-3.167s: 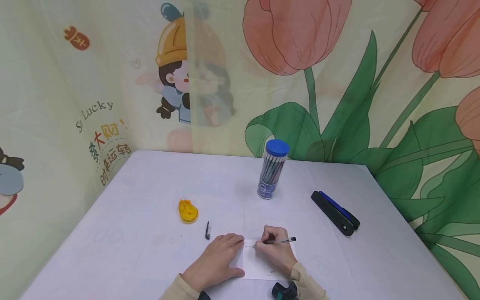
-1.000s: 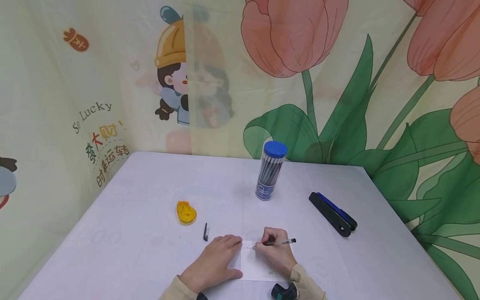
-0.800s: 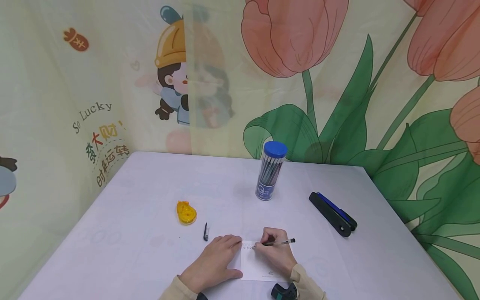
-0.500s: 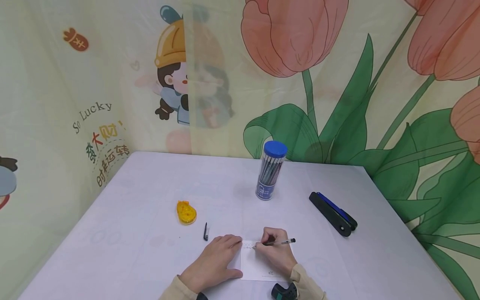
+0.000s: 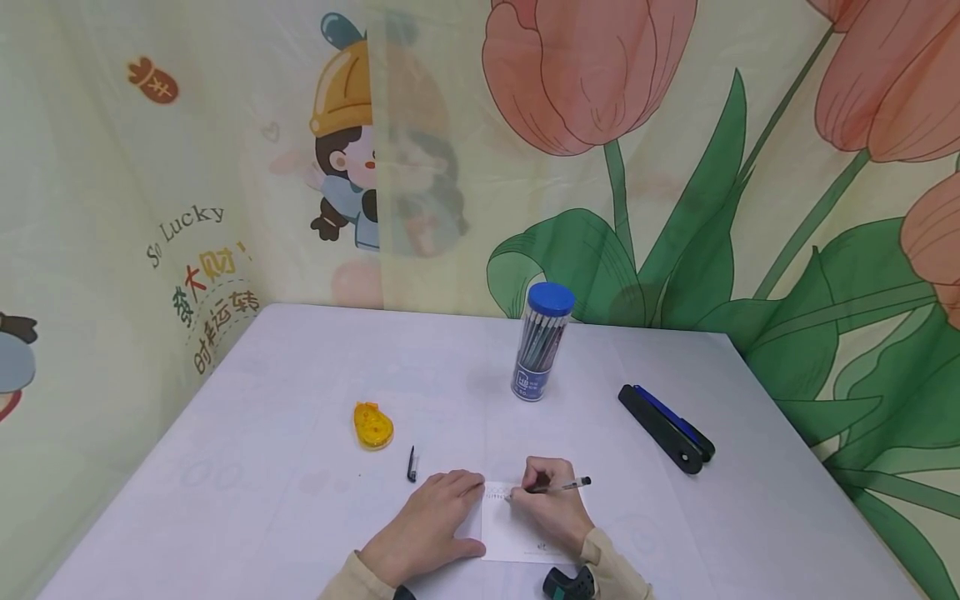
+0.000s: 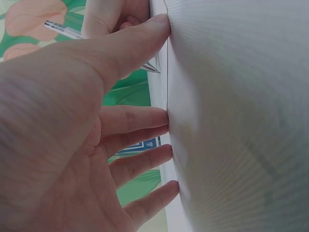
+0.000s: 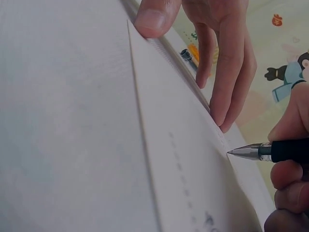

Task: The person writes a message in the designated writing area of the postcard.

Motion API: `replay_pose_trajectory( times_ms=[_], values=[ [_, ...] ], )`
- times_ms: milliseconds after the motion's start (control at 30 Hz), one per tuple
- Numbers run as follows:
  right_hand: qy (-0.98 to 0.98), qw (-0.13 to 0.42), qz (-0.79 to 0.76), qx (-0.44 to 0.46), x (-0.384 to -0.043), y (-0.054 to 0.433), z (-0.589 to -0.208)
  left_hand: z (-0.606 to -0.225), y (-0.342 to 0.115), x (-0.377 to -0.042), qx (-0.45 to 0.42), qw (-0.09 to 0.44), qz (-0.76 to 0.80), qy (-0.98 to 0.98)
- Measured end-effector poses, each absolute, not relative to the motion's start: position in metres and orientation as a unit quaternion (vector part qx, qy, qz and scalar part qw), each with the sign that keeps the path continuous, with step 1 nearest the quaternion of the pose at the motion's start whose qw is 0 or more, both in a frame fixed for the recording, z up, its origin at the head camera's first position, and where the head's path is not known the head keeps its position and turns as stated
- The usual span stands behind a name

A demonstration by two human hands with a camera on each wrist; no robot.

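A small white sheet of paper [image 5: 517,537] lies at the near middle of the table, with a row of small dark marks along its top left. My right hand [image 5: 555,500] pinches a black-gripped gel pen [image 5: 566,483] between thumb and fingers, its tip at the end of those marks. In the right wrist view the pen's metal tip [image 7: 244,152] meets the paper [image 7: 164,106]. The left hand [image 5: 435,525] rests along the paper's left edge, fingers extended and thumb spread. Its fingertips [image 6: 161,154] touch down in the left wrist view. Beyond it lies the pen cap [image 5: 412,464].
A yellow correction-tape dispenser [image 5: 373,426] lies left of the cap. A clear tub of pencils [image 5: 540,350] with a blue lid stands farther back. To the right lies a black and blue stapler [image 5: 666,428]. A printed curtain [image 5: 435,167] hangs behind the white table [image 5: 225,467].
The pen tip and right hand shift only slightly at the row of marks. My left hand stays at the paper's edge. The head view has moved a little since the earliest frame.
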State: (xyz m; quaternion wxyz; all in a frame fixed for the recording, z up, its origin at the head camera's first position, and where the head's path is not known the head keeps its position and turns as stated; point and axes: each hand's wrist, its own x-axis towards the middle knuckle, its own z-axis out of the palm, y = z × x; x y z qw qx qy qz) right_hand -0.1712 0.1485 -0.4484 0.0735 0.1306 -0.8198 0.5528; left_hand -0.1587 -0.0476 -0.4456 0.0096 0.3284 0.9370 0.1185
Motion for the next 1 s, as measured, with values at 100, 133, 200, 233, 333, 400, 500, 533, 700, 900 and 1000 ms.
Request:
replay_pose_trajectory(
  times_ms=[100, 133, 200, 233, 333, 400, 500, 533, 700, 900, 1000],
  values=[
    [-0.815, 0.074, 0.561, 0.124, -0.1713, 0.1485, -0.4484, -0.4453, -0.0475, -0.1589, 0.326, 0.012, 0.118, 0.938],
    [-0.814, 0.074, 0.563, 0.121, -0.1713, 0.1485, -0.4484, -0.4453, -0.0475, -0.1591, 0.326, 0.011, 0.119, 0.938],
    [-0.813, 0.075, 0.565, 0.117, -0.1714, 0.1486, -0.4485, -0.4458, -0.0474, -0.1595, 0.325, 0.012, 0.118, 0.938],
    [-0.814, 0.075, 0.565, 0.115, -0.1714, 0.1486, -0.4486, -0.4463, -0.0473, -0.1598, 0.325, 0.011, 0.118, 0.938],
    [-0.815, 0.077, 0.563, 0.113, -0.1714, 0.1485, -0.4489, -0.4471, -0.0474, -0.1602, 0.327, 0.008, 0.118, 0.938],
    [-0.815, 0.079, 0.563, 0.112, -0.1714, 0.1485, -0.4490, -0.4475, -0.0474, -0.1604, 0.326, 0.010, 0.118, 0.938],
    [-0.814, 0.082, 0.564, 0.114, -0.1715, 0.1485, -0.4489, -0.4477, -0.0475, -0.1603, 0.327, 0.010, 0.120, 0.937],
    [-0.813, 0.083, 0.565, 0.115, -0.1715, 0.1485, -0.4489, -0.4476, -0.0475, -0.1601, 0.328, 0.010, 0.120, 0.937],
    [-0.811, 0.089, 0.565, 0.121, -0.1719, 0.1489, -0.4494, -0.4472, -0.0481, -0.1588, 0.334, -0.001, 0.117, 0.935],
    [-0.809, 0.094, 0.566, 0.130, -0.1722, 0.1488, -0.4500, -0.4477, -0.0487, -0.1583, 0.337, -0.011, 0.112, 0.935],
    [-0.810, 0.093, 0.564, 0.131, -0.1721, 0.1485, -0.4494, -0.4468, -0.0488, -0.1583, 0.336, -0.008, 0.111, 0.935]
  ],
)
